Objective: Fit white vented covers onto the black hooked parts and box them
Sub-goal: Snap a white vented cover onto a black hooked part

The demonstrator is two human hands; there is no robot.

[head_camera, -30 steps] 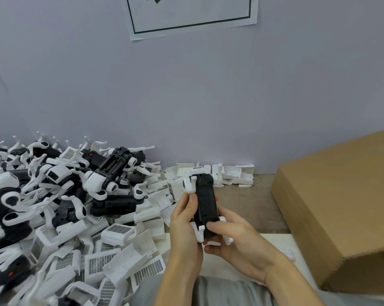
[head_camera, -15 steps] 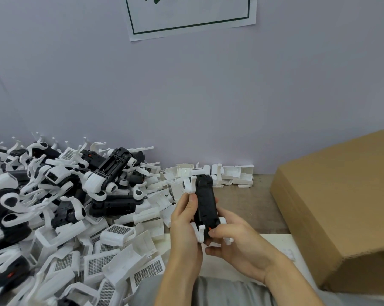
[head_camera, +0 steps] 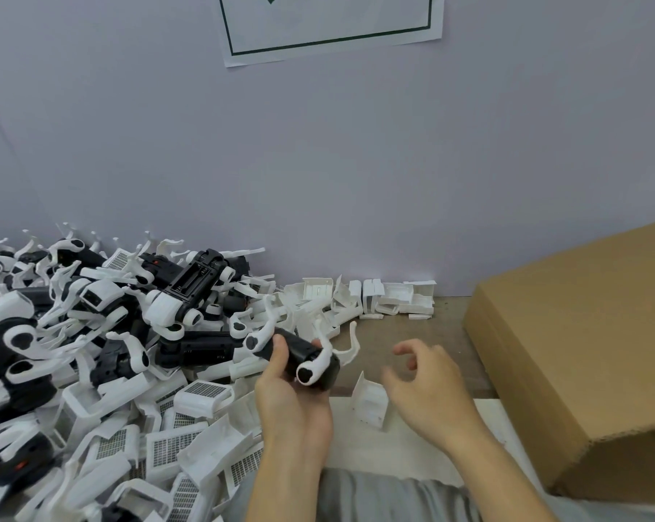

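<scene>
My left hand (head_camera: pixel 288 397) grips a black hooked part (head_camera: pixel 299 357) with white curved hooks, tilted on its side above the table's near edge. My right hand (head_camera: pixel 427 386) hovers to its right with loosely curled fingers and holds nothing. Between the two hands, a white cover piece (head_camera: pixel 371 403) stands on the table. A heap of black hooked parts (head_camera: pixel 190 288) fills the left, with white vented covers (head_camera: pixel 168 446) piled in front of it.
A brown cardboard box (head_camera: pixel 582 356) stands at the right. More white covers (head_camera: pixel 390 297) line the foot of the grey wall. A green-bordered paper sign (head_camera: pixel 329 24) hangs above. My lap in grey cloth shows at the bottom.
My right hand has let go of the black part and moved off to the right. The left hand has tilted the part from upright onto its side. A white piece now stands on the table.
</scene>
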